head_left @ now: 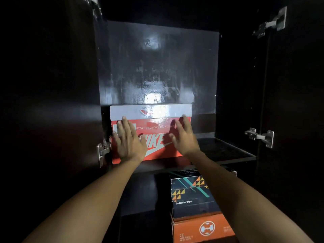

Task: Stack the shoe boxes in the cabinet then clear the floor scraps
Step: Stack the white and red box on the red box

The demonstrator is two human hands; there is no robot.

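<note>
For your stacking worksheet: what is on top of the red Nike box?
A grey box lies on the red box. Anything on the grey box's lid is hidden from this angle.

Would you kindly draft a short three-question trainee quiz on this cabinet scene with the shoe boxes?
1. True or false: the grey box sits on top of the red box.
2. How do the left hand and right hand meet the red box? A gripping its lid, B flat against its front, C not near it
3. Which box lies directly above the orange box on the lower level?

Key:
1. True
2. B
3. The dark patterned box
</note>
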